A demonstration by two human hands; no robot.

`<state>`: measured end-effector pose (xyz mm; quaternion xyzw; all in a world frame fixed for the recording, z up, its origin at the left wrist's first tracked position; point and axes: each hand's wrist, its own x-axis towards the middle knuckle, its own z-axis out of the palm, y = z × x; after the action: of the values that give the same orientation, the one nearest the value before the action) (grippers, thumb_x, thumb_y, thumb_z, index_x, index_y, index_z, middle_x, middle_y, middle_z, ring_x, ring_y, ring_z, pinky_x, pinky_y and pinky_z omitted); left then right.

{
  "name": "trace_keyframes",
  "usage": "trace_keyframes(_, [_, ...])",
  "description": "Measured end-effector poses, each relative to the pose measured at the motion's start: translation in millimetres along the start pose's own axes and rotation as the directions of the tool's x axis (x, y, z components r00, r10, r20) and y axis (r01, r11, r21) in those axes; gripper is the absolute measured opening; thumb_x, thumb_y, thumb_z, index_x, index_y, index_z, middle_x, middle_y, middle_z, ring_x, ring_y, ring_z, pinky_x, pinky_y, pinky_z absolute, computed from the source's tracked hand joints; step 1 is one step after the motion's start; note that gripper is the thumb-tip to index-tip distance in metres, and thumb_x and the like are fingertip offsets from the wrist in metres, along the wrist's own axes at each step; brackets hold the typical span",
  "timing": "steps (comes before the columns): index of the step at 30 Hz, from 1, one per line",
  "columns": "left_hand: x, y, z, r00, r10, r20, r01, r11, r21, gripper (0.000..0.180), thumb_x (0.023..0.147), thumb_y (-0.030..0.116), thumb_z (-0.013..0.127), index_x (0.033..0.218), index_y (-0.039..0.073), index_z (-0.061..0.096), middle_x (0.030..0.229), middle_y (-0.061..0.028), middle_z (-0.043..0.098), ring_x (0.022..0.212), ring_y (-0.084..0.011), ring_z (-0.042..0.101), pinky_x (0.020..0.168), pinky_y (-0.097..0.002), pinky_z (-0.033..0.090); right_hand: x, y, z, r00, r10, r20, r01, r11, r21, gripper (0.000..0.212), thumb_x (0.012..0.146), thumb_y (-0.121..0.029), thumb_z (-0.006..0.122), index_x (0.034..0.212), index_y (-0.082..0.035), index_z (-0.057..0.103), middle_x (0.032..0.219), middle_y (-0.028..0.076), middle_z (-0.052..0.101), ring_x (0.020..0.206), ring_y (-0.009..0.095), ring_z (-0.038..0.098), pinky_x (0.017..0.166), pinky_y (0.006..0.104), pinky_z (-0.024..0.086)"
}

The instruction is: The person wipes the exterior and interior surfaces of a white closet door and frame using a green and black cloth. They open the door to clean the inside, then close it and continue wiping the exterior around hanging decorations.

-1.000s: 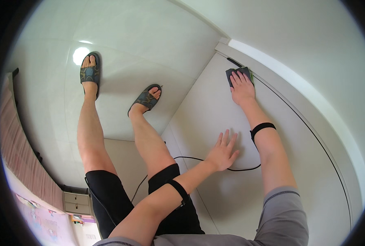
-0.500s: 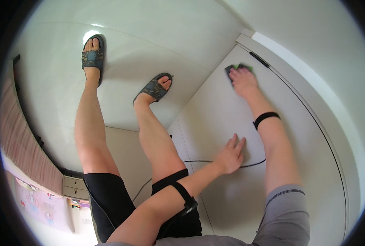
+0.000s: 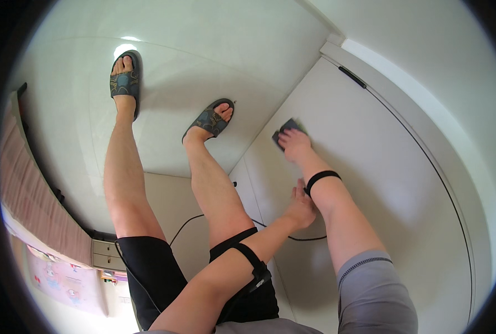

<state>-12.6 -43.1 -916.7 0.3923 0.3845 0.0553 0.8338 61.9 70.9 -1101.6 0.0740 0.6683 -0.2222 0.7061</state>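
R fingers [image 3: 288, 135] flat, unclenched | dk pad [image 3: 290, 123] under, past tips | L fingers [image 3: 300, 190] loose

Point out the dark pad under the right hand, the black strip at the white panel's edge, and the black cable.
Dark pad [image 3: 291, 123], head view: exposed upper part.
Black strip [image 3: 352, 77], head view: middle.
Black cable [image 3: 309, 240], head view: low curve.

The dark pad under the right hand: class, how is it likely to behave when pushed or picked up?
The dark pad probably slides rather than rolls, since it looks flat beneath the right hand. It is likely light, as one hand covers much of it. Blur leaves its stiffness unclear.
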Motion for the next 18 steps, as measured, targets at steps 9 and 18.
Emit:
trace_keyframes(9, [-9,15,4,0.973,0.006,-0.230,-0.084,0.940,-0.331,0.080,0.102,0.012,0.053,0.176,0.003,0.024,0.174,-0.0445,0.024,0.159,-0.0591,0.034,0.134,-0.0565,0.031,27,145,-64,0.846,0.495,-0.198,-0.478,0.869,0.131,0.064,0.115,-0.037,0.049,0.174,-0.014,0.038,0.183,0.007,0.033,0.166,0.025,0.035,0.137,0.0465,0.026])
trace_keyframes(18, [0,-1,20,0.987,-0.019,-0.161,-0.010,0.984,-0.177,0.075,0.108,0.023,0.051,0.174,-0.003,0.027,0.178,-0.0384,0.022,0.164,-0.0597,0.019,0.136,-0.0598,0.024,54,14,-14,0.934,0.327,-0.142,-0.326,0.945,0.030,0.072,0.114,-0.048,0.042,0.175,-0.011,0.037,0.186,0.006,0.029,0.172,0.028,0.023,0.141,0.0455,0.014])
